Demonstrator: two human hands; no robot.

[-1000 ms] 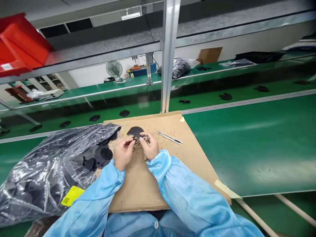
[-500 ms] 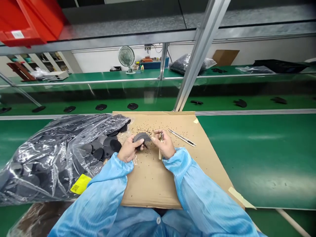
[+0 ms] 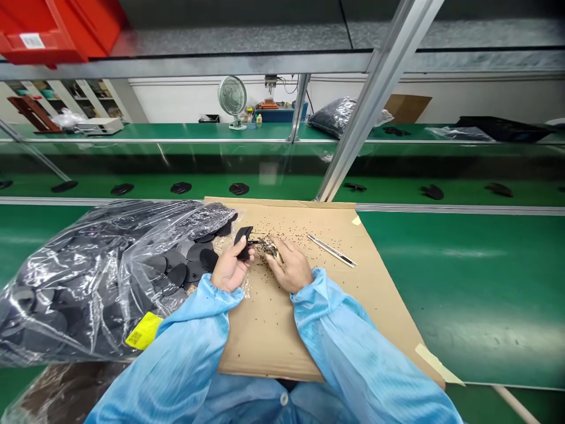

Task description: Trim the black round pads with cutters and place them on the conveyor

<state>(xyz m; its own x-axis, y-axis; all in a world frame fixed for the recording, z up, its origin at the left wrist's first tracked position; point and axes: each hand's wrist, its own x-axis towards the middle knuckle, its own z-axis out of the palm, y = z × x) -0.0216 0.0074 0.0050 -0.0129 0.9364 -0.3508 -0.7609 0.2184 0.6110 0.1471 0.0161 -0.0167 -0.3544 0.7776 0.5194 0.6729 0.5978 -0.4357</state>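
Observation:
My left hand (image 3: 230, 268) grips a round black plastic part (image 3: 242, 241), which is tilted nearly on edge, with a thin stem pointing right. In my right hand (image 3: 291, 266) is a pair of small pliers (image 3: 276, 255) with pale handles. Their metal head is at the part's stem; whether the jaws close on it is too small to tell. Both hands are over a cardboard sheet (image 3: 269, 335) strewn with tiny black bits. Right of my right hand lies a slim white utility knife (image 3: 332, 250).
On the left, a clear plastic bag (image 3: 101, 265) with many black discs spills toward the cardboard. Several black parts (image 3: 239, 189) sit spaced along the green belt (image 3: 282, 191) ahead. A slanted metal post (image 3: 366, 118) rises beyond the cardboard, and a red bin (image 3: 66, 29) is at upper left.
The black part has turned from showing its broad face to nearly on edge. My right hand has rotated, bringing the pliers' head leftward to the part's stem. The view has shifted slightly.

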